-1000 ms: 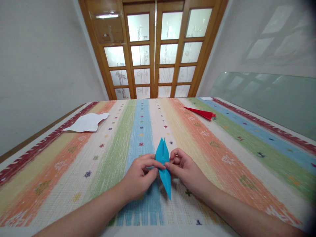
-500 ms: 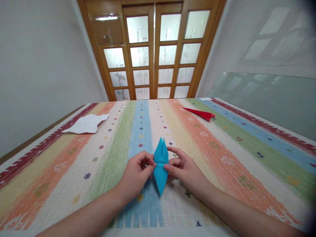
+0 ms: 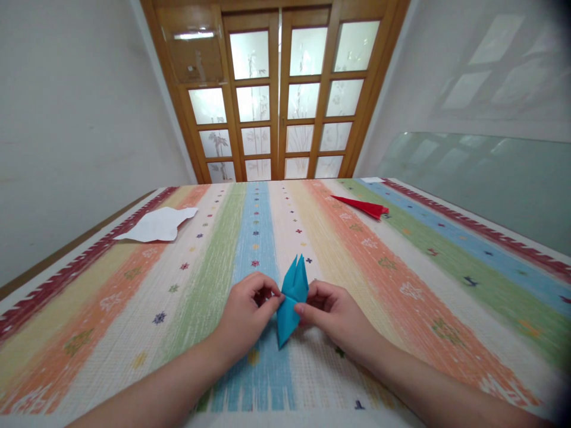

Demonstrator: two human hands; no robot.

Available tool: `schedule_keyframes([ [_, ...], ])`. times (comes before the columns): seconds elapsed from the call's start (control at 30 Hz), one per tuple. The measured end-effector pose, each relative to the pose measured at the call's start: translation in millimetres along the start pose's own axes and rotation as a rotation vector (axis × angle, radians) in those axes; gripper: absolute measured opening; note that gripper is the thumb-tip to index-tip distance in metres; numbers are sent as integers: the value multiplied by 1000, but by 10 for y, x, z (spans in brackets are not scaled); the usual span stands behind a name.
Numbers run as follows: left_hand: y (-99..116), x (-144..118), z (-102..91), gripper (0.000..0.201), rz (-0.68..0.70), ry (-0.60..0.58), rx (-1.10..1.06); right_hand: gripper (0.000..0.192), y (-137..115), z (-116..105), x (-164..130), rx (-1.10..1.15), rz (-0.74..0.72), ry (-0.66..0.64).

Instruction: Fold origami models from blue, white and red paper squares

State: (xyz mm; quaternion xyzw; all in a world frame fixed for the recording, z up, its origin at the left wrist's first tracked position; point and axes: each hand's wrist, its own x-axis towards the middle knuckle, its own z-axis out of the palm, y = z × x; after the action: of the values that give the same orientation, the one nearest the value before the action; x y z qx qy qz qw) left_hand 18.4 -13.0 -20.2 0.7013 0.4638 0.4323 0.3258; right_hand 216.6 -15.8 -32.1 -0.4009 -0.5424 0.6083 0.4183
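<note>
A blue folded paper (image 3: 291, 302) is held between my two hands, just above the striped tablecloth. It has two narrow points at the far end, a crease across its middle and one point toward me, and it leans a little to the right. My left hand (image 3: 253, 306) pinches its left edge at the middle with thumb and forefinger. On the other side my right hand (image 3: 332, 309) grips the right edge, thumb on the near face and fingers curled behind, partly hidden.
A white sheet of paper (image 3: 158, 224) with an uneven outline lies at the far left of the tablecloth (image 3: 214, 261). Toward the far right is a red folded paper piece (image 3: 360, 206). Beyond the table stand wooden doors (image 3: 279, 95) with frosted panes; walls flank both sides.
The blue folded paper has tilted, its far points shifting right and its near tip swinging left. My right forefinger has drawn down from its upper right edge. Both hands keep hold.
</note>
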Motion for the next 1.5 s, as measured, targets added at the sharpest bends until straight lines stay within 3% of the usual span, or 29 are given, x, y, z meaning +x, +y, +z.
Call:
schedule_keyframes([
  [0.13,56,-45,42,4,1,-65,-29,28,13,6,-23,-54,-79,-4],
  [0.37,28,-88,61,25,-28,-138,-200,23,-30,-22,-44,-124,-132,-22],
  [0.53,-43,-67,63,32,-66,-175,-405,18,-60,-42,-43,-296,-244,37],
  [0.73,1,-56,94,29,-112,-223,-500,11,-75,-45,-58,-454,-331,50],
  [0.93,31,-53,103,27,-166,-237,-534,6,-71,-18,-68,-351,-335,60],
  [1.23,-41,-55,136,52,-228,-105,-534,31,-35,-4,-16,-42,-176,78],
  [1.5,-58,-35,106,47,-208,-112,-507,34,2,-12,19,148,-67,42],
])
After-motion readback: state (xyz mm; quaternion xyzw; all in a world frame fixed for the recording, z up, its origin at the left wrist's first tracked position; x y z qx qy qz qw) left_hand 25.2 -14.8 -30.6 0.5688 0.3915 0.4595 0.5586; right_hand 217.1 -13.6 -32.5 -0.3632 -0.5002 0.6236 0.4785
